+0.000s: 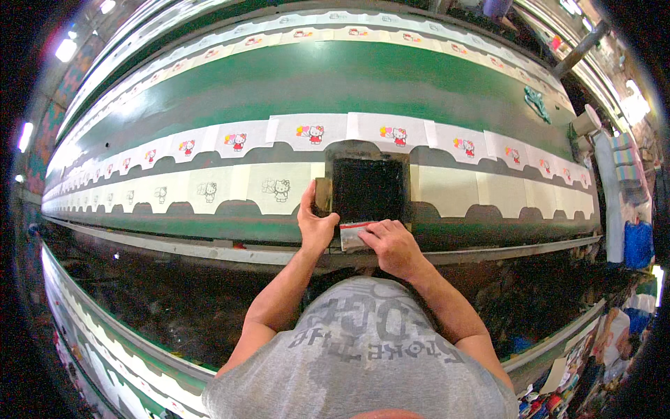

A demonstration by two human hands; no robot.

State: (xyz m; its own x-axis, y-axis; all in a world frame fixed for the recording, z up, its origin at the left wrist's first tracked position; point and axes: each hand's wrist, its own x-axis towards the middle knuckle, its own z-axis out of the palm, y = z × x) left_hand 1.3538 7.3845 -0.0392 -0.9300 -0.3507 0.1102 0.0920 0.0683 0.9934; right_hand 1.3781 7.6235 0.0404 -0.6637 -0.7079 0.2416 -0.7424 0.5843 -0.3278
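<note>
A screen printing frame [407,174] lies over the near row of pale cut pieces, and black ink covers its mesh. My left hand [317,222] grips the frame's left side, with the thumb at its near left corner. In my right hand [395,246] is a squeegee [353,237] with a red strip along its upper edge. It rests at the frame's near edge, close to my left thumb. Just left of the frame, a pale piece [276,190] carries a black outline of a cartoon cat. Pieces right of the frame, such as one pale panel [447,188], look unprinted.
The long green table [293,84] bears another row of white pieces [321,133] with coloured cat prints beyond the frame. A teal tangled object [536,103] lies at the far right. Beyond the right end are a blue container [638,244] and a person [614,339] lower down.
</note>
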